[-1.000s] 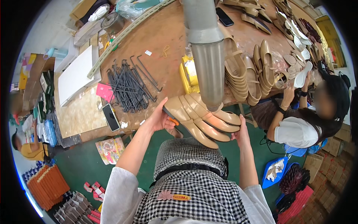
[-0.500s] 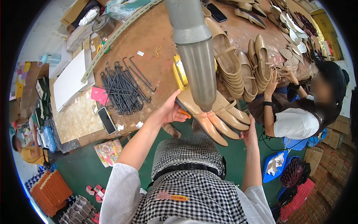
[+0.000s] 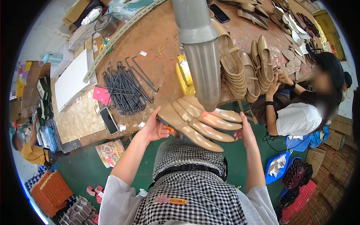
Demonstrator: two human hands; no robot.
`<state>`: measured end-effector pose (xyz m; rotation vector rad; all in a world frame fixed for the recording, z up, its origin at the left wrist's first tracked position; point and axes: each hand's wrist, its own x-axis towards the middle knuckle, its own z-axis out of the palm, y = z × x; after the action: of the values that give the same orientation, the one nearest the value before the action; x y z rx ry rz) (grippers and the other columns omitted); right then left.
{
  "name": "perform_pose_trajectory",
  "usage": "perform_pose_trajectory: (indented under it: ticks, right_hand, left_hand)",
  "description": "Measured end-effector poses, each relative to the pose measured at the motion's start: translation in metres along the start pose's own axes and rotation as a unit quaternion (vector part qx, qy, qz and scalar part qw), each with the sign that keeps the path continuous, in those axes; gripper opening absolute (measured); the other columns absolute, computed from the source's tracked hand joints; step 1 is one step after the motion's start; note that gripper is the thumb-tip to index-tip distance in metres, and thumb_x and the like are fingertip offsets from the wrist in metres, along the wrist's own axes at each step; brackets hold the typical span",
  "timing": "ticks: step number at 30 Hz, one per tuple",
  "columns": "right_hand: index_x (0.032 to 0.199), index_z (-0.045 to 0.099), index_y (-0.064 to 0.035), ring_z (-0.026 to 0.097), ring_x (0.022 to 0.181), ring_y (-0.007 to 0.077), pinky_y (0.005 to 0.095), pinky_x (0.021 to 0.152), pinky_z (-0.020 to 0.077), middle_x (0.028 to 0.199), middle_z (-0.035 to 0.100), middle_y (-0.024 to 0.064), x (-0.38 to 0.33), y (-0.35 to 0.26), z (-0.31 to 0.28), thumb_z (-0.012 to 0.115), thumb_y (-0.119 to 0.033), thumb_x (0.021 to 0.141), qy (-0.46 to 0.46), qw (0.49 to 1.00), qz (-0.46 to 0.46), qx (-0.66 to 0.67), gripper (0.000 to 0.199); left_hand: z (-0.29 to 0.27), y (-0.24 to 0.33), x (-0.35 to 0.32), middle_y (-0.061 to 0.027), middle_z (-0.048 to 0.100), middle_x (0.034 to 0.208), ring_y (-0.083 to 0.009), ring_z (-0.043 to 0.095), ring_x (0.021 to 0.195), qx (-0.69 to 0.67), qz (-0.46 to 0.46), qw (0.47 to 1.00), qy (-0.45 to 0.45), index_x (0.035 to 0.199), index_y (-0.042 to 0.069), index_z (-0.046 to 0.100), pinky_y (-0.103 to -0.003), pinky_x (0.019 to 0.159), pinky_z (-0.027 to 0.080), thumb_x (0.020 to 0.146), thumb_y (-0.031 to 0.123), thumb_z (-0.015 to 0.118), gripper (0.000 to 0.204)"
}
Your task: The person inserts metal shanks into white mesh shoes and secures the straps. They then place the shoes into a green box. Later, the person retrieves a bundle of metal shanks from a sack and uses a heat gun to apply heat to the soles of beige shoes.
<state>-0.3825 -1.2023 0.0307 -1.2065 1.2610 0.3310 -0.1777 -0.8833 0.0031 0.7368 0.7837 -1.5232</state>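
Note:
Several glossy tan strap flats (image 3: 198,129) lie side by side in a fan between my hands, over the table's near edge. My left hand (image 3: 153,126) grips their heel end, thumb on the near side. Something small and orange (image 3: 168,128) shows by its fingertips; I cannot make out what it is. At the toe end, my right hand (image 3: 244,131) holds the shoes with thumb and fingers. A grey metal nozzle (image 3: 202,67) hangs down from above, its tip just over the shoes' middle. An orange glow falls on the shoes below it.
A pile of black bent metal rods (image 3: 125,90) and a phone (image 3: 108,120) lie left on the brown table (image 3: 150,45). A yellow box (image 3: 183,77) stands behind the nozzle. Stacked tan shoes (image 3: 234,71) are at right, where a co-worker (image 3: 300,112) handles pieces.
Both hands have brought the shoes left and slightly nearer me, and tilted them. More of the heel end now shows beside the nozzle. The glow has shifted along the shoes.

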Motion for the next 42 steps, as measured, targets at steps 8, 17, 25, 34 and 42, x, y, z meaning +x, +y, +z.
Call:
perform_pose_trajectory:
  ticks: [8,17,25,34,42]
  right_hand:
    - [0.087,0.063,-0.0011,0.055,0.043,0.0131,0.0258,0.037,0.0445,0.055,0.055,0.0047,-0.008,0.020,-0.001,0.040,-0.066,0.090,0.003,1.000,0.017,0.017,0.069]
    - [0.082,0.061,-0.0068,0.051,0.044,0.0132,0.0266,0.044,0.0426,0.052,0.051,0.0031,0.019,0.037,-0.068,0.038,-0.072,0.087,0.050,0.994,0.044,0.088,0.069]
    - [0.119,0.053,-0.0016,0.064,0.085,0.0194,0.0334,0.071,0.0543,0.095,0.064,0.0115,-0.002,0.061,-0.054,0.038,-0.061,0.094,-0.042,0.986,-0.044,0.153,0.066]
    - [0.143,0.032,-0.0021,0.049,0.123,0.0191,0.0332,0.101,0.0431,0.136,0.048,0.0116,-0.007,0.070,0.120,0.057,-0.019,0.096,-0.250,0.947,-0.200,0.025,0.056]
    - [0.144,0.037,-0.0053,0.046,0.128,0.0204,0.0368,0.105,0.0381,0.140,0.048,0.0103,-0.010,0.070,0.085,0.057,-0.025,0.096,-0.210,0.923,-0.306,-0.105,0.055]
  left_hand:
    - [-0.015,-0.019,-0.002,-0.0239,0.067,0.094,-0.0256,0.068,0.059,-0.004,0.004,0.998,-0.056,0.131,0.002,0.046,-0.035,0.054,0.060,0.091,0.068,0.028,0.079]
    - [0.059,0.013,0.078,-0.0169,0.069,0.092,-0.0183,0.069,0.065,0.172,-0.053,0.983,-0.036,0.119,0.003,0.056,-0.031,0.058,0.058,0.088,0.075,0.024,0.085]
    - [0.034,0.016,0.039,-0.0244,0.064,0.110,-0.0302,0.069,0.089,0.291,-0.038,0.938,-0.183,0.130,0.000,0.047,-0.039,0.070,0.060,0.093,0.067,0.023,0.080]
    - [-0.121,-0.036,-0.044,-0.0195,0.026,0.151,-0.0256,0.029,0.138,0.620,0.071,0.781,-0.028,0.151,0.002,0.013,-0.036,0.110,0.028,0.078,0.073,0.057,0.110]
    - [-0.142,-0.087,-0.014,-0.0108,0.035,0.148,-0.0222,0.034,0.137,0.230,0.252,0.939,0.036,0.151,0.004,0.018,-0.034,0.111,0.029,0.086,0.024,0.063,0.082]
